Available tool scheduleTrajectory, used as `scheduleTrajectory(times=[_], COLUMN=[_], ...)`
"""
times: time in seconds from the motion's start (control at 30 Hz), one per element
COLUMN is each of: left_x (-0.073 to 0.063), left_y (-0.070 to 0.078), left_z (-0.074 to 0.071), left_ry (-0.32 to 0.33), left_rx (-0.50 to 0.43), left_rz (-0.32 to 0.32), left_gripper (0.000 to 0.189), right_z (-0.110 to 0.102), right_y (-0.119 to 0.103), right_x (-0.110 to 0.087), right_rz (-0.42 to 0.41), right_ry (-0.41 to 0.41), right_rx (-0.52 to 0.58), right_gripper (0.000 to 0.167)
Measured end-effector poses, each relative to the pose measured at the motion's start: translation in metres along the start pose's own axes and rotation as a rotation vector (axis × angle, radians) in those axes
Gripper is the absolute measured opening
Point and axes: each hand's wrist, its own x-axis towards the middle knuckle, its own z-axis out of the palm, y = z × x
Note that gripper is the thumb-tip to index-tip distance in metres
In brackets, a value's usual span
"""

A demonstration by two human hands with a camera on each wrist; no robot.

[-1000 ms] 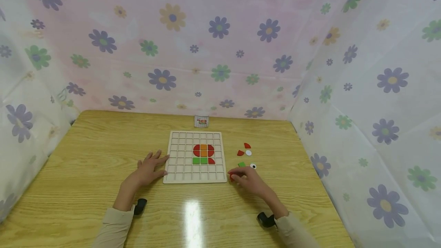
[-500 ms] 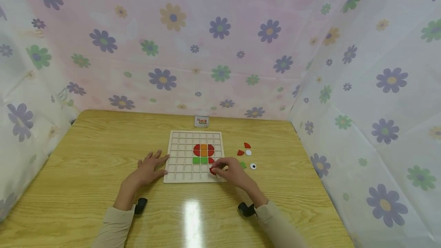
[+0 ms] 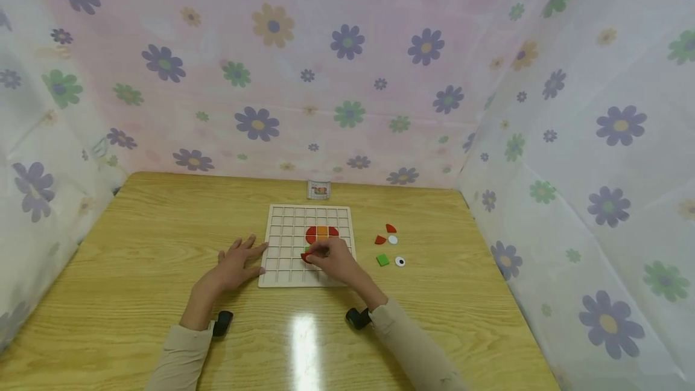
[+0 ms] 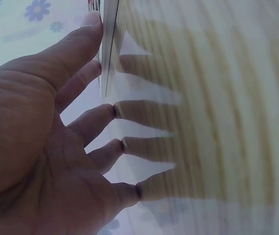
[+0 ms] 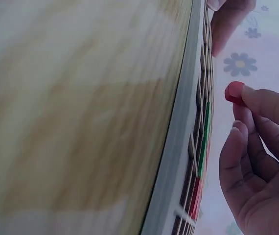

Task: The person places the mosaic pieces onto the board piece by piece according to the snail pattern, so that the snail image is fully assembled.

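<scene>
head view, right hand (image 3: 335,260) pinching red piece (image 3: 304,257) above gridded board (image 3: 286,241), left hand (image 3: 234,267) spread at its edge

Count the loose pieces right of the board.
5: far red wedge, nearer red wedge, white disc beside that, green square nearer still, eye disc to its right.

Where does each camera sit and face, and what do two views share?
Head: on the head, facing forward and down at the grid board; left hand, right hand and sleeves show.
Left wrist: on that wrist, facing past the palm toward the board's edge; left hand only.
Right wrist: on that wrist, facing the pinched red piece; right hand, part of the left.
Head and right wrist share the red piece.
</scene>
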Motion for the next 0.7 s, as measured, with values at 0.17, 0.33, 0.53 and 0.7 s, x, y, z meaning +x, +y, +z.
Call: scheduleTrajectory(times=[0.17, 0.33, 0.53, 0.7], left_x=[0.001, 0.001, -0.001, -0.001], left_y=[0.000, 0.001, 0.003, 0.002], left_z=[0.001, 0.000, -0.001, -0.002], left_ry=[-0.001, -0.001, -0.007, -0.003], left_rx=[0.001, -0.010, -0.016, -0.012], left_rz=[0.005, -0.003, -0.006, -0.011], left_gripper=[0.061, 0.061, 0.061, 0.061], right_z=[0.011, 0.018, 0.019, 0.018], right_y=[-0.001, -0.003, -0.004, -0.002], right_x=[0.014, 0.023, 0.029, 0.031], right_rz=[0.023, 0.072, 0.140, 0.168], right_ry=[0.055, 0.096, 0.097, 0.068], right_rx=[-0.011, -0.056, -0.105, -0.122], right_gripper=[0.006, 0.006, 0.006, 0.007])
